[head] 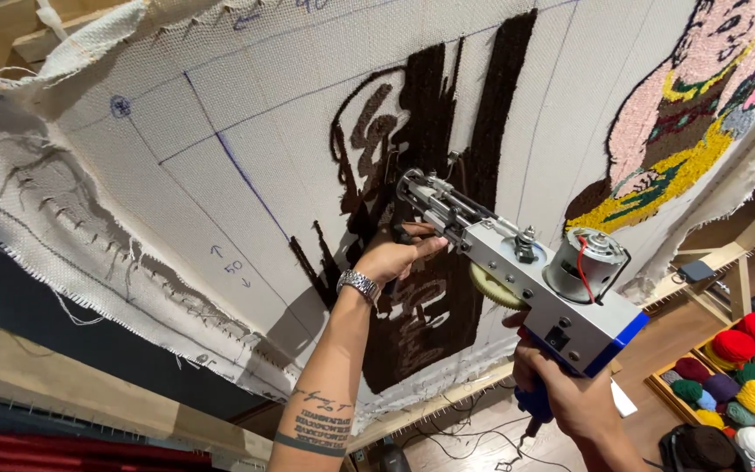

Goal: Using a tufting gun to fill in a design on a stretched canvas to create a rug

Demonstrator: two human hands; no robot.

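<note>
A metal tufting gun (530,275) with a blue handle and a round motor is pressed tip-first into a stretched white cloth (220,175). My right hand (570,398) grips the gun's handle from below. My left hand (395,255), with a silver watch on the wrist, holds the gun's front grip right against the cloth. The gun's tip touches a patch of dark brown tufted yarn (430,297). A colourful tufted figure (692,114) in pink, yellow and brown fills the cloth's upper right.
The cloth is nailed to a wooden frame (63,376), with blue grid lines drawn on it. Several yarn balls (744,376) in red, yellow, purple and green lie in a wooden tray at the lower right. Cables run over the wooden floor (474,441).
</note>
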